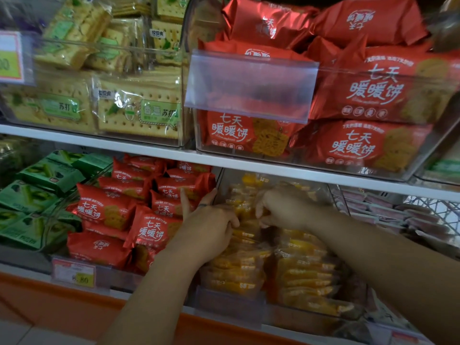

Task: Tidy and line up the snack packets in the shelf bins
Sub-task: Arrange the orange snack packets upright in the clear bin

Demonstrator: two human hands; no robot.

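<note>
So both hands are in the lower shelf's clear bin (298, 316), which sits around 5 o'clock in the shot and is stuffed with the yellow packets (303, 272), stacked in rough rows standing on edge. The left hand (211, 227) is at the bin's 9 o'clock side, thumb and index finger sticking straight up toward 12, with the other fingers (232, 221) curled onto the top of the yellow packets. There's a thin dark band (202, 204) on one finger. The right hand (286, 207) is just over at 3 o'clock from the left one, close but not touching, its fingers hooked down and pinching into the same yellow packets, though it's all a bit blurry there. At 9 o'clock from the left hand is a bin of red packets (104, 210), kinda jumbled, and further at 9 the green packets (37, 192). A price tag (74, 272) hangs at 7 o'clock below the red ones. Pinkish packets (398, 212) sit at 3 o'clock from the right hand. On the shelf above, cracker packs (139, 113) are at 11 o'clock and big red bags (368, 90) at 1 o'clock, with a clear label holder (249, 88) on that bin's front.
</note>
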